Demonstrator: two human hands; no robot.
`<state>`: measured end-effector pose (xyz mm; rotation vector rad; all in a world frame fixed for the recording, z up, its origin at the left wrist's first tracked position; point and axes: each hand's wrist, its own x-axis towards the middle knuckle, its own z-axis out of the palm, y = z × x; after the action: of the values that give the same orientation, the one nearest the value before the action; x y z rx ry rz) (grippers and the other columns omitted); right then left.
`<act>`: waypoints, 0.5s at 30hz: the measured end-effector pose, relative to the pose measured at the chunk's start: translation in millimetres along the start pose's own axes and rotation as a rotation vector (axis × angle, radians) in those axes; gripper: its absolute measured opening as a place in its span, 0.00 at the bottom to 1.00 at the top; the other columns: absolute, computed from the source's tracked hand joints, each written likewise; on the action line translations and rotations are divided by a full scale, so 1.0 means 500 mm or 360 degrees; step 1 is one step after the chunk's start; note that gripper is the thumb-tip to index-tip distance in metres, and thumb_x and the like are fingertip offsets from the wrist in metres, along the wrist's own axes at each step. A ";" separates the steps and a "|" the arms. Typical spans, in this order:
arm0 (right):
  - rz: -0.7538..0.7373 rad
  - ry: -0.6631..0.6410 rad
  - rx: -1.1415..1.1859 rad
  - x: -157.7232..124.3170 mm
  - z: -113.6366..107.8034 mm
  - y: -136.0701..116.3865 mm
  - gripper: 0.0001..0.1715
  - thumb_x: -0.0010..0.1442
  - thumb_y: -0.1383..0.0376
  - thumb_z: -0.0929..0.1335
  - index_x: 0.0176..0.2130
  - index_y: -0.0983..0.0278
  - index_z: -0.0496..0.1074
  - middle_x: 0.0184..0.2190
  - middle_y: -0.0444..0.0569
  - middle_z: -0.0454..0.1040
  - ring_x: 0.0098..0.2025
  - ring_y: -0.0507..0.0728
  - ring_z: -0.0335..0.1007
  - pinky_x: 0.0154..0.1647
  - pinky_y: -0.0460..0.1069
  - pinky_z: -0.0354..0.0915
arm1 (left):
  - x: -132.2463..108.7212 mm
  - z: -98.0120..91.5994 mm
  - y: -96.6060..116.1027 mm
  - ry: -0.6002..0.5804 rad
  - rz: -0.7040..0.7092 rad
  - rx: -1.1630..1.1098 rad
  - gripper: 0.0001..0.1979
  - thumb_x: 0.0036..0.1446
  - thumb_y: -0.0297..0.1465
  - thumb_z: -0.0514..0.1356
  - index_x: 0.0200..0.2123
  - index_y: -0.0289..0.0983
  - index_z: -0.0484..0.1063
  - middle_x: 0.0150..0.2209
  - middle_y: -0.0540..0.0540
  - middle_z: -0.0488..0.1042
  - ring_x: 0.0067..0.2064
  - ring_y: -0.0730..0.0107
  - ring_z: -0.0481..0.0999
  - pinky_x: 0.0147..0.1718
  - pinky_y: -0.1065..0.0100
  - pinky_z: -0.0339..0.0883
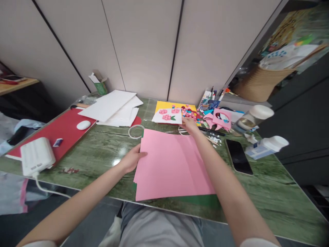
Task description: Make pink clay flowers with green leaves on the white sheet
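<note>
A sheet of pink paper (172, 164) lies in front of me, over green paper (203, 200) that shows along its edges. My left hand (133, 158) grips the pink sheet's left edge, thumb on top and fingers mostly hidden. Beyond the sheet, my right hand (190, 126) is closed at the right corner of a white card (160, 119) with pink flower clusters and a green leaf. Just left of and below that hand are scissors (173, 131), partly hidden. Beneath and behind the card is yellow paper (164, 104) with a pile of colourful pompoms (191, 112).
On the left are white sheets (113, 106), red paper (65, 133), a white oval object (83, 125) and a power bank (37, 156). A tape ring (136, 131) sits near centre. To the right are pink scraps (221, 118), a phone (239, 156) and white-capped bottles (268, 146).
</note>
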<state>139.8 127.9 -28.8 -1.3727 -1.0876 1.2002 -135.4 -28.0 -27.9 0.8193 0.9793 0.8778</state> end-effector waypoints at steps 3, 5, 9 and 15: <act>-0.0159 0.0177 -0.0139 -0.055 -0.062 0.016 0.18 0.48 0.54 0.68 0.35 0.63 0.68 0.38 0.48 0.72 0.41 0.55 0.68 0.49 0.56 0.62 | -0.004 0.001 0.002 0.0013 0.0176 0.0133 0.25 0.44 0.27 0.62 0.48 0.36 0.64 0.45 0.42 0.71 0.42 0.62 0.73 0.39 0.64 0.66; -0.0236 0.0283 -0.0213 -0.109 -0.115 0.028 0.23 0.47 0.53 0.68 0.40 0.62 0.67 0.44 0.49 0.69 0.45 0.56 0.65 0.52 0.57 0.58 | -0.011 -0.001 0.014 0.0023 0.0217 0.0174 0.24 0.44 0.29 0.62 0.48 0.36 0.64 0.46 0.42 0.71 0.43 0.61 0.72 0.40 0.64 0.66; -0.0268 0.0300 -0.0460 -0.231 -0.178 0.044 0.30 0.48 0.52 0.68 0.48 0.61 0.63 0.47 0.52 0.67 0.47 0.58 0.64 0.52 0.57 0.58 | -0.033 -0.009 0.059 0.0014 0.0190 0.0132 0.24 0.44 0.30 0.63 0.47 0.36 0.65 0.45 0.42 0.72 0.41 0.61 0.73 0.39 0.64 0.68; -0.0119 -0.0220 -0.0070 -0.341 -0.143 0.002 0.29 0.53 0.55 0.66 0.53 0.56 0.57 0.49 0.47 0.68 0.51 0.56 0.63 0.51 0.52 0.62 | -0.043 -0.009 0.112 0.0020 0.0362 0.0141 0.27 0.42 0.30 0.65 0.48 0.39 0.64 0.46 0.42 0.71 0.44 0.58 0.72 0.39 0.63 0.69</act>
<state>191.8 -48.0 -6.3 -1.2861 -1.2583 1.2373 -159.5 -23.3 26.9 1.0158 0.9534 1.0408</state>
